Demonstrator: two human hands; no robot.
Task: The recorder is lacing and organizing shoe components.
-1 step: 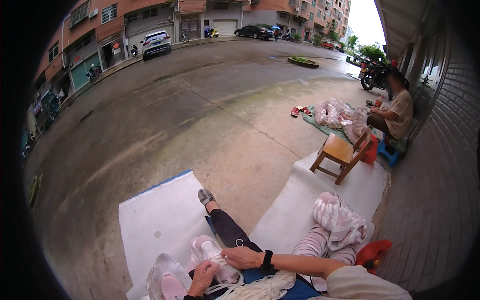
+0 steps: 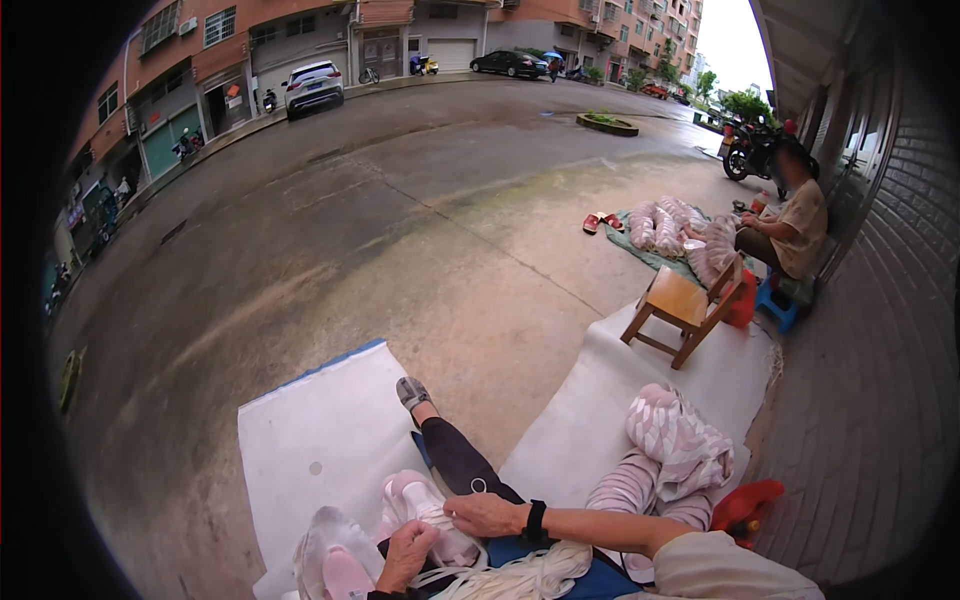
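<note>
A pale pink and white shoe (image 2: 408, 492) lies in my lap, with cream laces across its front. My right hand (image 2: 488, 514), a black band on its wrist, has thumb and fingers pinched together over the laced part; a lace loop rises beside it. Against the shoe's near side, my left hand (image 2: 408, 550) is closed with bent fingers; what its fingertips grip is hidden. A thick bundle of cream shoelaces (image 2: 535, 575) is draped over the blue cloth (image 2: 600, 580) on my lap. Left of my left hand sits another pink and white shoe (image 2: 345, 570).
White sheets (image 2: 320, 420) cover the ground. Stacked pink and white shoe pieces (image 2: 680, 450) lie at my right, near a red bag (image 2: 745, 505). Beyond stands a wooden chair (image 2: 680, 300). Another person (image 2: 795, 225) sits by the wall with more bundles (image 2: 665, 225).
</note>
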